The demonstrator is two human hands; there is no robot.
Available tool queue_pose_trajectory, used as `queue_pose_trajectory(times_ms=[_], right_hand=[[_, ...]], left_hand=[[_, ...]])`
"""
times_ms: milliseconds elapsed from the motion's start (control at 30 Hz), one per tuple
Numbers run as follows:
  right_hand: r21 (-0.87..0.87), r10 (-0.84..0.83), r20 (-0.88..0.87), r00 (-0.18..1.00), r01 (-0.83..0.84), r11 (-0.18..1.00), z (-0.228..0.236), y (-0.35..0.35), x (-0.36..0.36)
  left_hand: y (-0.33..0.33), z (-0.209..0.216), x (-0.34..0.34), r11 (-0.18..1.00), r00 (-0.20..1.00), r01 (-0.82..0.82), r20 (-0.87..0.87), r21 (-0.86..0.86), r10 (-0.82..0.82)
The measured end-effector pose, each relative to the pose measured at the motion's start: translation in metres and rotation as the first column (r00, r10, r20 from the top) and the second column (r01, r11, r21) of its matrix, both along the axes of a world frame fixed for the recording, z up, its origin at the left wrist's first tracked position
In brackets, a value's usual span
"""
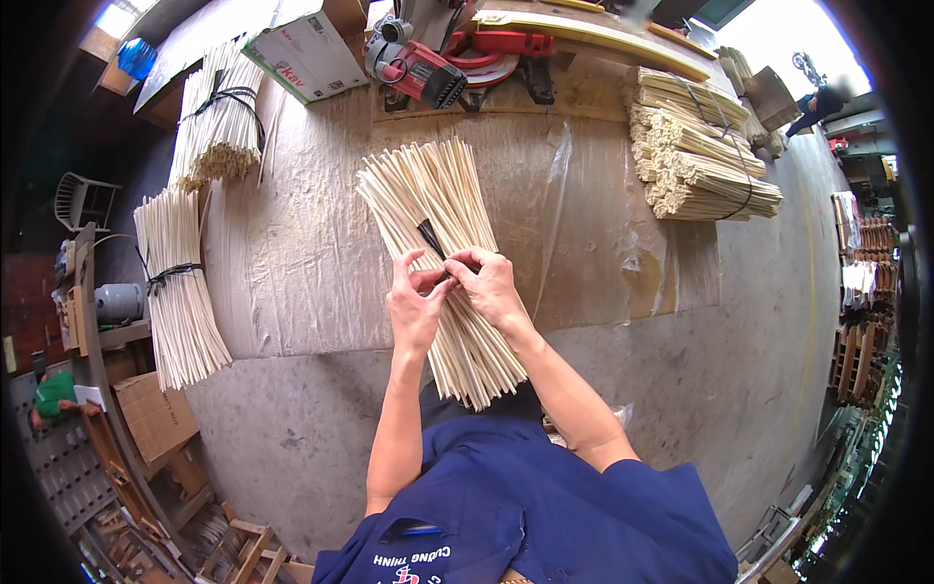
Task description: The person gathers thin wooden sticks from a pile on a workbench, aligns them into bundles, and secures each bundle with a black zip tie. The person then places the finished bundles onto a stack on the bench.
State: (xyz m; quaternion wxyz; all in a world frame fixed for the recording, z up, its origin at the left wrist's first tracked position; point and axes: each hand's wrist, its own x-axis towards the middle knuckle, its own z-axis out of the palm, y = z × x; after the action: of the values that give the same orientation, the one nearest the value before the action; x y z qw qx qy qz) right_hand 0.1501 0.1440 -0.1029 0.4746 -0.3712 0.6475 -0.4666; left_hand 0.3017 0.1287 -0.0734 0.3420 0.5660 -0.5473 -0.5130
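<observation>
A loose bundle of thin pale sticks (438, 195) lies across the front edge of the worktable, its near end jutting toward me. Around its middle runs a black tie strip (428, 235), partly covered by my fingers. My left hand (416, 292) pinches the strip from the left, thumb and fingertips together. From the right, my right hand (485, 284) also pinches the strip, its fingertips almost meeting the left ones above the sticks. The strip's ends are mostly hidden between my fingers.
Tied stick bundles lie at left (175, 292) and far left (222, 117); a larger stack of bundles (696, 146) sits at far right. A red power saw (418, 73) and a white-green box (305, 60) stand along the back of the worktable (292, 253).
</observation>
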Motion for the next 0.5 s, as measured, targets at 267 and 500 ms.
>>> queue_pose_trajectory(times_ms=[267, 500], right_hand=[[-0.202, 0.154, -0.423, 0.893, -0.258, 0.945, 0.011, -0.011, 0.006], [-0.401, 0.326, -0.434, 0.840, -0.504, 0.765, -0.032, -0.007, -0.016]], left_hand=[[0.002, -0.029, 0.021, 0.767, 0.884, 0.274, 0.466, -0.581, 0.037], [-0.005, -0.022, 0.019, 0.803, 0.951, 0.201, 0.307, -0.561, -0.024]])
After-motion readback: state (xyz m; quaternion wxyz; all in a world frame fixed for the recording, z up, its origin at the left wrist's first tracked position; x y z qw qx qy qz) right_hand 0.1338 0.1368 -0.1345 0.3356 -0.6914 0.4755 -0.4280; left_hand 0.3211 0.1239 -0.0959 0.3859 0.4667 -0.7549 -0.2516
